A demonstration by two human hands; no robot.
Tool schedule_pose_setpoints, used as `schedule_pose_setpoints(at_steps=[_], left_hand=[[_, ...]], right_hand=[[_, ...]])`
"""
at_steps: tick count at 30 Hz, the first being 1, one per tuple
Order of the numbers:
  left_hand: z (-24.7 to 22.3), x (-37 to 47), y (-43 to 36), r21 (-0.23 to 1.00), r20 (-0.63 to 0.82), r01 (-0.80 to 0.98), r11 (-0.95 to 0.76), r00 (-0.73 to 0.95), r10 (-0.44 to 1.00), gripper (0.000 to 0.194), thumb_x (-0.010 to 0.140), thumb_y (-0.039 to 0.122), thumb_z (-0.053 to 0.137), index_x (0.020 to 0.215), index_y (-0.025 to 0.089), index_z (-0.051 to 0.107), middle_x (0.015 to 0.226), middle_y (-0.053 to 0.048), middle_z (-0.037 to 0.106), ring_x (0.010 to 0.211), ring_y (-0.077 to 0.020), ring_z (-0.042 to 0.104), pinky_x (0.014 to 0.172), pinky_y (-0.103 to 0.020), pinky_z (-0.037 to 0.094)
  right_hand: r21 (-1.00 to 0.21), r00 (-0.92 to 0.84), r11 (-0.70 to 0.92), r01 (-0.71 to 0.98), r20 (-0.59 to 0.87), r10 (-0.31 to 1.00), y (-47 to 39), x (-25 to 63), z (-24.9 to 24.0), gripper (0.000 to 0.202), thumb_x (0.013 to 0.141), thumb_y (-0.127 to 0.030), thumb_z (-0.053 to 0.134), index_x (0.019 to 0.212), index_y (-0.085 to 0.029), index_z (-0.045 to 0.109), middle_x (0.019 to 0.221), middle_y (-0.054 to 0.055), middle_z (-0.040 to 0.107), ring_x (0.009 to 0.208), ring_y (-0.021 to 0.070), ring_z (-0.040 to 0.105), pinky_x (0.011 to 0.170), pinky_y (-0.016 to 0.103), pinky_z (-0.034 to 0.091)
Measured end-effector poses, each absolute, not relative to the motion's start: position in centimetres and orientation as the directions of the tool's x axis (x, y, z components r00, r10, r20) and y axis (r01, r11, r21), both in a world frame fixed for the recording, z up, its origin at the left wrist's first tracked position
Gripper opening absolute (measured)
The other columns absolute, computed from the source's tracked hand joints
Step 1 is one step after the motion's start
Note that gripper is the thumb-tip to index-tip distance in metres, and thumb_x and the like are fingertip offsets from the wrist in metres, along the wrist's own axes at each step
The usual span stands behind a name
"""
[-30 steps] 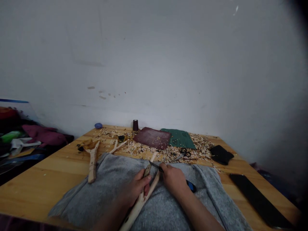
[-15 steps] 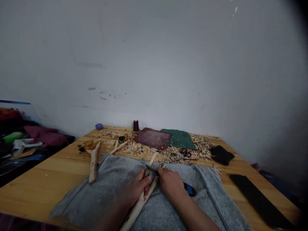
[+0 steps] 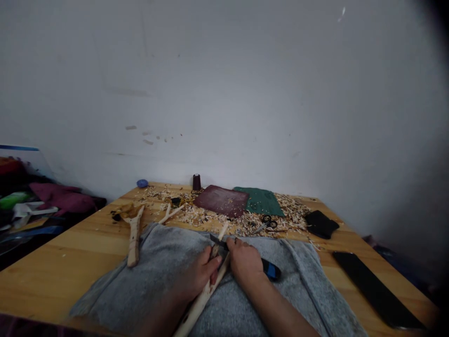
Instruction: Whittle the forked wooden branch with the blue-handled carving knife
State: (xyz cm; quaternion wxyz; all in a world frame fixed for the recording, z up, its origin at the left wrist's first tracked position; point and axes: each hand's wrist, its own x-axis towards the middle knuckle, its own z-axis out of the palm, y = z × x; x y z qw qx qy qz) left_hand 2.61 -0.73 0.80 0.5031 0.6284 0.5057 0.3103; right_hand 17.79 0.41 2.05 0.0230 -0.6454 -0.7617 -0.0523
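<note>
A peeled, forked wooden branch [image 3: 200,302] slants up from the bottom edge over a grey cloth [image 3: 157,267]. My left hand [image 3: 205,271] is closed around one prong of it near the fork. In my right hand [image 3: 245,260] is a knife; its dark blade [image 3: 218,241] lies across the prong just above my left fingers, and its black and blue handle end [image 3: 271,270] sticks out to the right of the fist. Part of the other prong is hidden by my right hand.
Left of the cloth lies another forked piece [image 3: 133,241]. Behind are a small forked twig [image 3: 170,215], wood shavings [image 3: 206,216], maroon sheet [image 3: 221,200], green sheet [image 3: 263,202], scissors [image 3: 266,223] and thread spool [image 3: 196,182]. At right are a black pouch [image 3: 321,224] and long black slab [image 3: 377,290].
My right hand and the knife have moved slightly up and left, so the blade sits a little higher on the prong. The view has shifted slightly. My left hand keeps its hold.
</note>
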Motion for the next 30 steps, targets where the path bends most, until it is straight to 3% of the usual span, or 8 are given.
schedule_pose_setpoints(at_steps=[14, 21, 26, 30], left_hand=[[0.8, 2.4, -0.4, 0.939, -0.101, 0.344, -0.021, 0.334, 0.937, 0.026, 0.084, 0.048, 0.044, 0.074, 0.024, 0.041, 0.049, 0.008, 0.048, 0.047, -0.0123, 0.045, 0.053, -0.026, 0.036], [0.7, 2.6, -0.7, 0.952, -0.124, 0.306, -0.005, 0.401, 0.908, 0.027, 0.083, 0.05, 0.047, 0.08, 0.024, 0.041, 0.051, 0.009, 0.049, 0.047, -0.0111, 0.043, 0.052, -0.024, 0.034], [1.3, 2.6, -1.2, 0.966, -0.156, 0.249, 0.062, 0.377, 0.913, 0.028, 0.082, 0.051, 0.047, 0.082, 0.024, 0.044, 0.05, 0.009, 0.048, 0.046, -0.0105, 0.04, 0.05, -0.024, 0.029], [1.6, 2.6, -1.4, 0.992, -0.105, 0.102, 0.071, 0.381, 0.919, 0.027, 0.084, 0.049, 0.045, 0.08, 0.023, 0.046, 0.051, 0.007, 0.049, 0.046, -0.0108, 0.04, 0.048, -0.025, 0.026]], right_hand=[[0.106, -0.151, 0.135, 0.985, 0.171, 0.974, 1.5, 17.8, 1.9, 0.035, 0.089, -0.009, 0.034, 0.118, -0.022, 0.049, 0.092, 0.011, 0.063, 0.083, 0.0218, 0.065, 0.067, 0.03, 0.047], [0.04, -0.04, 0.035, 0.999, 0.156, 0.987, 3.2, 19.8, 2.2, 0.037, 0.089, -0.011, 0.035, 0.122, -0.022, 0.045, 0.099, 0.012, 0.064, 0.084, 0.0212, 0.066, 0.065, 0.028, 0.046], [-0.057, -0.119, 0.127, 0.99, 0.134, 0.984, 1.9, 20.3, 2.2, 0.037, 0.089, -0.016, 0.038, 0.123, -0.025, 0.046, 0.098, 0.008, 0.066, 0.083, 0.0187, 0.065, 0.065, 0.025, 0.042], [-0.102, -0.237, 0.252, 0.962, 0.139, 0.962, 0.4, 20.2, 2.7, 0.036, 0.086, -0.018, 0.04, 0.12, -0.025, 0.051, 0.095, 0.006, 0.067, 0.082, 0.0176, 0.064, 0.064, 0.024, 0.04]])
